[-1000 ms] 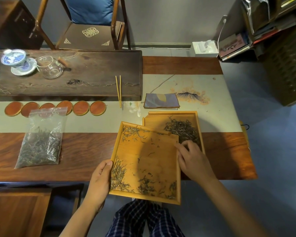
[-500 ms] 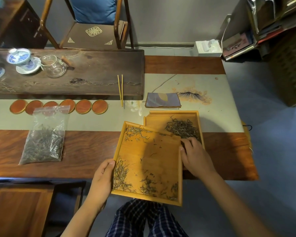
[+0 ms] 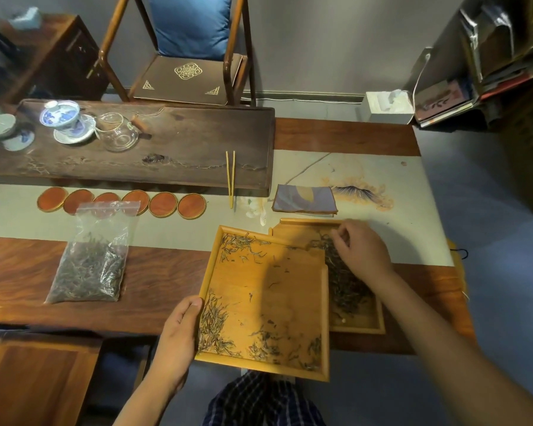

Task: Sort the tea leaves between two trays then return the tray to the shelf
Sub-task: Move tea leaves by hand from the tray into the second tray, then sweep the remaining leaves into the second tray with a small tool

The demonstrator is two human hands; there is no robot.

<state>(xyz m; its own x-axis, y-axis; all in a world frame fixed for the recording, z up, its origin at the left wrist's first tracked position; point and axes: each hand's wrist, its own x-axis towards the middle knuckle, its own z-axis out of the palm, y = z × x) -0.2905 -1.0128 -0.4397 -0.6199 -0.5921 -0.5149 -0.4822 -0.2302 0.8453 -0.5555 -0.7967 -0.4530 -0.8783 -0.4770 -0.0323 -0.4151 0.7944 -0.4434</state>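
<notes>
Wooden bench (image 3: 136, 281) with a pale painted runner, seen from above; a dark tea board (image 3: 166, 149) lies along its far side, a chair stands beyond, and a shelf (image 3: 505, 56) of books is seen at far right.

Change: half a second earlier the right hand (image 3: 359, 245) lay at the near tray's right rim; it is now reached farther out, over the far end of the far tray (image 3: 356, 325), with its fingertips drawn together above the dark pile. Whether leaves are pinched in that grip cannot be told. A transfer of picked leaves to the far tray is judged to be in hand, so sorting is unfinished and the return to the shelf not yet begun.

Containers: the near tray (image 3: 210, 275), overhanging the bench's near edge and overlapping the far tray, is gripped at its left rim by the left hand (image 3: 176, 339), thumb curled over the edge. Tea leaves (image 3: 213, 327) are scattered thinly along its far and near edges, its middle nearly bare. A denser heap (image 3: 345, 287) is held in the far tray. More leaves are kept in a zip bag (image 3: 93, 259) lying at left, near a row of round coasters (image 3: 163, 204).
</notes>
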